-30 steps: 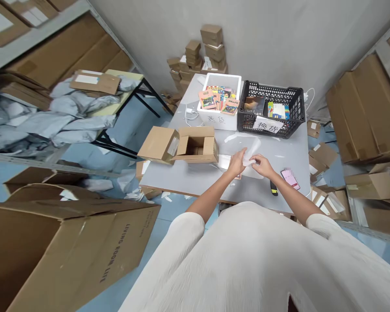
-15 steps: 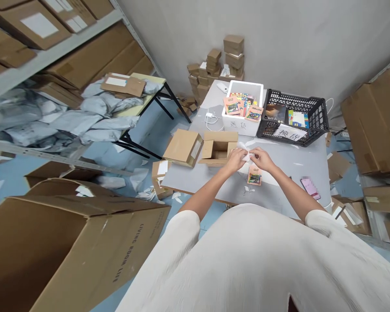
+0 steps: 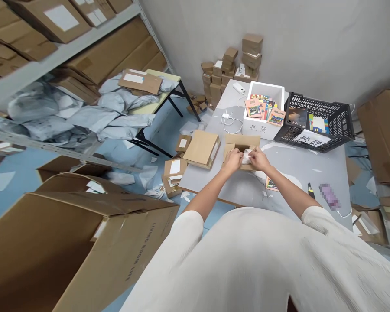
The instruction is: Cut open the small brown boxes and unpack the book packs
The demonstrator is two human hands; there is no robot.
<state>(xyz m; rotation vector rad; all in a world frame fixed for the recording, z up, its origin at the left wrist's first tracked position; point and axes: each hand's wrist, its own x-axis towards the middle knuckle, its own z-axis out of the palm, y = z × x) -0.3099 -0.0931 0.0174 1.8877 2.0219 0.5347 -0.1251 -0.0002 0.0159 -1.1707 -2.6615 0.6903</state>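
Observation:
My left hand [image 3: 234, 160] and my right hand [image 3: 258, 158] are both closed on a crumpled piece of white paper [image 3: 246, 156]. They hold it over the front of an open cardboard box [image 3: 242, 140], whose inside is partly hidden by my hands. Under my right forearm a small book with a pink cover [image 3: 271, 183] lies on the grey table [image 3: 292, 163], partly covered by the arm. White paper scraps lie around it.
A closed carton [image 3: 199, 147] sits left of the open box. Behind stand a white foam bin [image 3: 259, 129] with books and a black crate [image 3: 339, 130]. A utility knife [image 3: 311, 190] and a phone [image 3: 329, 196] lie at right. A large carton [image 3: 130, 242] stands at lower left.
Both hands have moved the crumpled paper left, from above the pink book to over the open box. The whole view has shifted, so the scene sits further right.

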